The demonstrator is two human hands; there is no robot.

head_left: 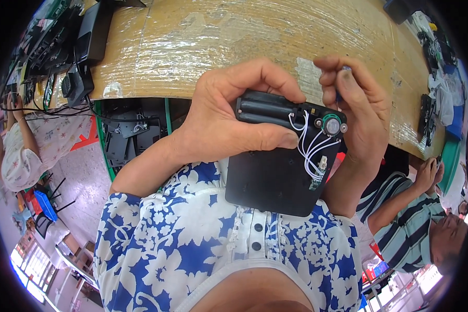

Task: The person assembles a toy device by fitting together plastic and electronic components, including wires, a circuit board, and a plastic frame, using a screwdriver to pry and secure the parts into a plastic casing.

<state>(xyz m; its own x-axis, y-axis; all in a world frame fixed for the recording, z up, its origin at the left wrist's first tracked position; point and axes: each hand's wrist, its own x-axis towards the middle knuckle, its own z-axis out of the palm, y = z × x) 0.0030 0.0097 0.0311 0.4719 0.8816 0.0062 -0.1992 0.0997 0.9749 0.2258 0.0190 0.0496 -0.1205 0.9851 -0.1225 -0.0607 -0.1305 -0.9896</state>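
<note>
My left hand (229, 112) clamps the flat black plastic panel (268, 182) before my blue-and-white floral blouse (182, 244), seemingly to keep its thin white wires (307, 151) facing me | My right hand (363, 99), apart from the left, pinches a mostly hidden small blue object (346, 68) beside the panel

Matt plastic casing (268, 179), glossy film over wood-look tabletop (182, 47), cloth shirt (161, 244)
</note>
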